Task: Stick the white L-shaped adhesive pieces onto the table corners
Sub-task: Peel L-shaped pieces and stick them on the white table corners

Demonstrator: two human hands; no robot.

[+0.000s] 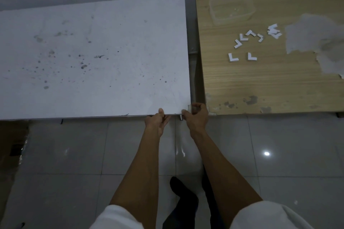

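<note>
**Corner piece pressed at the white table's near right corner**

Corner piece [189, 107], small and white, sits right at the near right corner of the white table [93, 52], mostly hidden by the fingers around it. The right hand [197, 119] is curled round that corner and pinches the piece against it, thumb on the table's front edge. Just beside it, the left hand [157, 122] grips the same front edge, thumb on top and fingers tucked underneath. The tabletop is marked with dark specks and smudges.

A narrow gap [193, 42] separates this table from the wooden table [260, 83] to the right, so the corner is boxed in on that side by the neighbouring edge. On the wood lie the loose L-shaped pieces [230, 58], scattered in a rough ring, with a small heap [274, 32] a little farther right. Behind them stands a clear plastic container [230, 10]. A large patch of veneer [307, 33] has peeled away at the far right.

Below, the glossy tiled floor [74, 154] shows a bright light reflection [266, 153]. White sleeves [260, 215] and a dark-clad leg [182, 197] fill the bottom.
</note>
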